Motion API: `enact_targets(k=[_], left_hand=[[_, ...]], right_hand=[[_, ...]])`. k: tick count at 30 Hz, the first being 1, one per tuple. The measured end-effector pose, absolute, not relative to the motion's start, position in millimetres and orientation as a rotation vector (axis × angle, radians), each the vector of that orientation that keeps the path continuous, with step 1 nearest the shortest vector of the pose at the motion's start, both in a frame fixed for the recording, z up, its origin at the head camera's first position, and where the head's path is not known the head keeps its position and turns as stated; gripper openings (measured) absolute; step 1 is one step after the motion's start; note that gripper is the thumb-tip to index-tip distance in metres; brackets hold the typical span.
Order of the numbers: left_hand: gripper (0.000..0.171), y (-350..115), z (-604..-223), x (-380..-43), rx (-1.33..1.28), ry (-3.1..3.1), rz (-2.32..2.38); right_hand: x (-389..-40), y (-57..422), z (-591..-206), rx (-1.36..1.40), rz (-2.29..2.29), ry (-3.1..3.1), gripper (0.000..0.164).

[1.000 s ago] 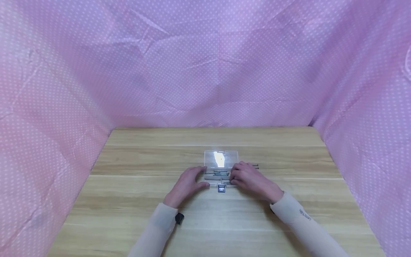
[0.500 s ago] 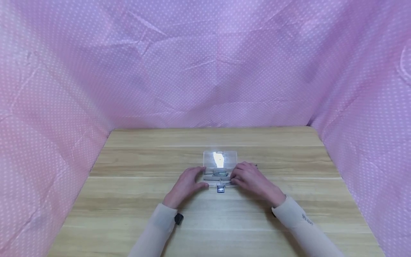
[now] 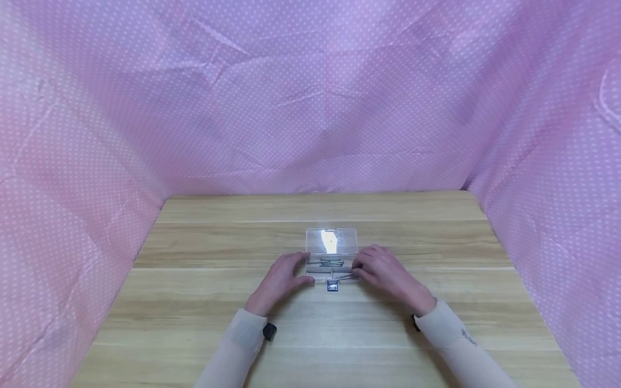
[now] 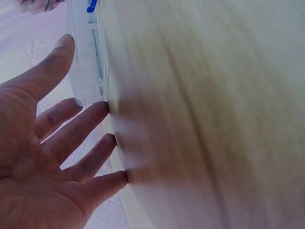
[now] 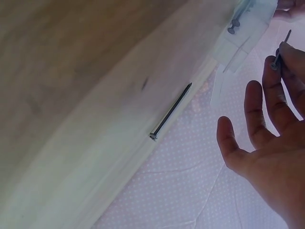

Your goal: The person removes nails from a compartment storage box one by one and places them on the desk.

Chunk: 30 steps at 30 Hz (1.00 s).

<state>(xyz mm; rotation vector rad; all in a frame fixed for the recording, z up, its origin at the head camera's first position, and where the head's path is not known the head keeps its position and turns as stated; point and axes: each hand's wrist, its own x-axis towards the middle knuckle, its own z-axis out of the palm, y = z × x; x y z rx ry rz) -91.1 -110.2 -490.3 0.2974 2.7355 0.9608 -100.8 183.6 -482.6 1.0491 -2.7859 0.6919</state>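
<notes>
A clear plastic box (image 3: 318,277) stands on the table with its lid (image 3: 345,241) raised behind it. Several metal nails (image 3: 332,263) lie inside, in a rear and a front compartment. My left hand (image 3: 280,281) rests at the box's left end, thumb near the front corner and fingers near the back one, all fairly straight. At the right end, my right hand (image 3: 385,273) pinches a nail (image 5: 288,38) between thumb and fingers; the other fingers are spread. Beneath that hand another nail (image 5: 170,110) lies on the table, hidden in the head view.
A blue-edged latch (image 3: 332,286) sticks out at the box's front. The wooden table (image 3: 233,237) reaches back to a pink dotted cloth (image 3: 310,134), which hangs behind and on both sides.
My right hand has shifted slightly right at the box's right end. Nail heads that showed beyond it on the table are covered now. My left hand has stayed put.
</notes>
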Motion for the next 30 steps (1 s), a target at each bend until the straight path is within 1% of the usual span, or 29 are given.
enact_targets(k=[12, 30], left_hand=[[0.071, -110.3, -489.3, -90.3, 0.311, 2.734, 0.98], [0.071, -110.6, -487.8, -91.0, 0.3, 2.734, 0.965]], right_hand=[[-99.0, 196.1, -482.5, 0.975, 0.699, -2.769, 0.014], [-99.9, 213.0, -482.9, 0.857, 0.784, -2.774, 0.012]])
